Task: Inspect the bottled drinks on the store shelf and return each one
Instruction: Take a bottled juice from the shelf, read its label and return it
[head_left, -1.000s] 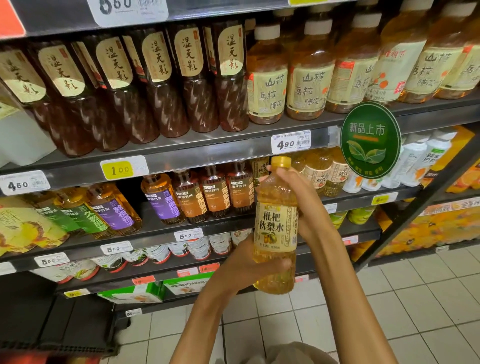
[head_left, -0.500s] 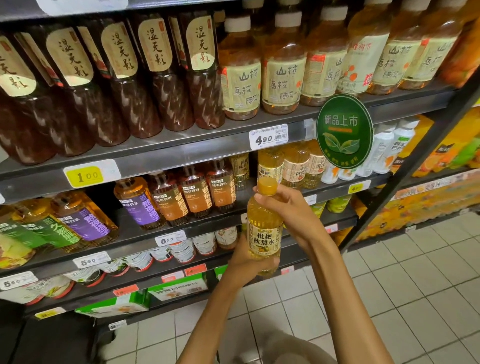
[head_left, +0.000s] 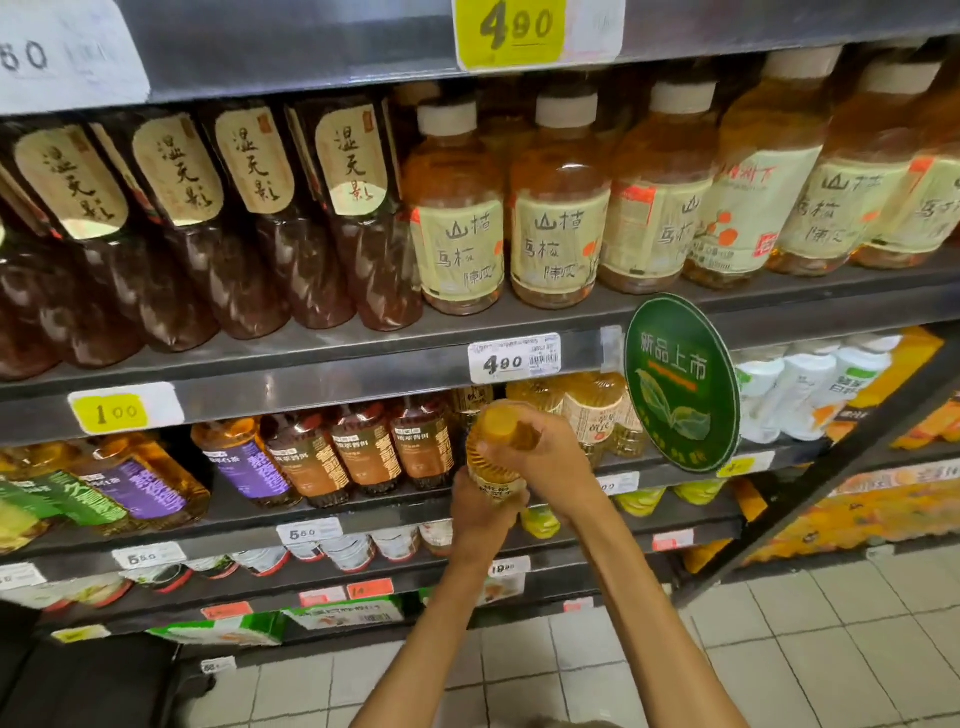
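Forearms reaching up from below, left hand (head_left: 480, 512) grip wrapped round the lower body of a yellow bottle (head_left: 493, 462), right hand (head_left: 545, 457) grip clamped on its neck under the yellow cap (head_left: 500, 420), bottle held in front of the shelf (head_left: 363, 512) edge, brown bottled drinks (head_left: 363, 452) behind, round green sign (head_left: 680, 384) beyond.

Counts, relative to the round green sign (head_left: 681, 382): 1 yellow-capped bottle (head_left: 493, 457) held left of it, in 2 hands. Upper-left of it: 4 dark brown bottles with readable tan labels (head_left: 353, 208). Above it: 6 white-capped amber bottles (head_left: 558, 208) in front. Right: 3 white bottles (head_left: 805, 389).
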